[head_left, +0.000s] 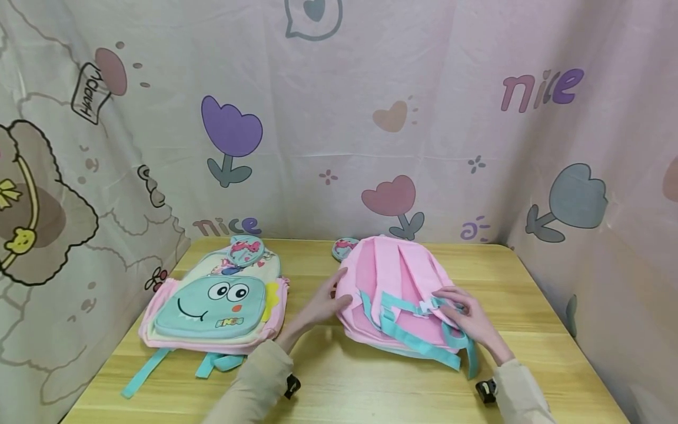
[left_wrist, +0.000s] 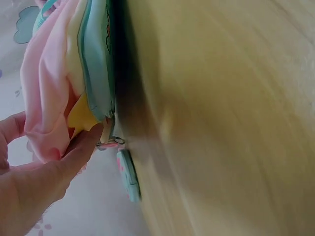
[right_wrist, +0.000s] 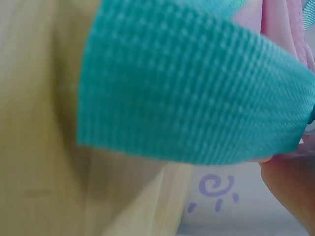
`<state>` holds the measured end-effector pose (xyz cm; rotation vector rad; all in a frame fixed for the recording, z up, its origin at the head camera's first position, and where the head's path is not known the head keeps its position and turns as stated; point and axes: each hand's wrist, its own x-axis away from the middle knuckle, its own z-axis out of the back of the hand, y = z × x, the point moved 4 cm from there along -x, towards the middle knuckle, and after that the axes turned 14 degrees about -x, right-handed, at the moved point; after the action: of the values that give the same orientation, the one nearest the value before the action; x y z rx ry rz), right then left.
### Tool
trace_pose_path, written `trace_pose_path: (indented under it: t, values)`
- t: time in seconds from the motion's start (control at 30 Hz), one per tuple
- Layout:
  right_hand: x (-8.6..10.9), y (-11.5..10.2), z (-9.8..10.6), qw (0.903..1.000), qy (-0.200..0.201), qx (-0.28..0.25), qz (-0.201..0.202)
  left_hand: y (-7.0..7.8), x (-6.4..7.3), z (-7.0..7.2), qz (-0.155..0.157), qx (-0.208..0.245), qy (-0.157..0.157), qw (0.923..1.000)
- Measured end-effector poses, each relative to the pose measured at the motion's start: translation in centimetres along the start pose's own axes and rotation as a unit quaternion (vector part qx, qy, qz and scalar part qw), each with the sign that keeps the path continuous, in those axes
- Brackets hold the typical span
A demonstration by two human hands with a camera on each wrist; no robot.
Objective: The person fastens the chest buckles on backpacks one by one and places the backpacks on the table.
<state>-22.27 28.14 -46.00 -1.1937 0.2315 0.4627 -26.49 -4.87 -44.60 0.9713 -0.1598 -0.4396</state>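
A pink child's backpack (head_left: 365,265) lies on its front with the shoulder straps facing up, toward the right of the table. My left hand (head_left: 323,301) grips its left side; in the left wrist view, thumb and fingers span the pink side beside a yellow felt trim (left_wrist: 82,114). At the lower right of the back panel, my right hand (head_left: 471,315) holds a shoulder strap by its teal webbing, close to a white buckle (head_left: 425,307). A loose teal strap end (right_wrist: 187,88) fills much of the right wrist view and hides most of that hand.
A second backpack (head_left: 212,306) with a smiling teal dinosaur pocket lies face up on the left, its teal straps trailing toward the front. A round teal tag pouch (head_left: 344,248) pokes out behind the pink one. Printed curtains (head_left: 318,118) surround the wooden table (head_left: 328,394).
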Motion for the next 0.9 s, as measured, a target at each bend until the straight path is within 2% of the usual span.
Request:
trace_pose_path:
  t: [0.1,0.27,0.5,0.73,0.83,0.9]
  values:
    - [0.1,0.1,0.6,0.9996,0.004,0.026,-0.004,-0.2,-0.2,-0.7,0.003,-0.003,-0.019,0.9998]
    - [0.2,0.2,1.3,0.9986,-0.003,0.052,-0.002,-0.2,-0.4,-1.4,-0.008,-0.007,-0.035,0.9993]
    - [0.3,0.7,1.8,0.9981,-0.025,0.054,-0.017,-0.7,-0.6,-2.2,0.005,-0.028,-0.041,0.9988]
    - [0.4,0.8,1.7,0.9956,-0.042,0.067,-0.050,-0.5,-0.6,-2.6,0.001,-0.121,-0.025,0.9924]
    - [0.4,0.9,1.5,0.9949,-0.045,0.075,-0.051,0.4,-0.6,-2.7,-0.022,-0.167,-0.007,0.9857]
    - [0.4,0.9,1.4,0.9950,-0.045,0.077,-0.045,1.4,-0.7,-2.9,-0.055,-0.190,0.001,0.9802]
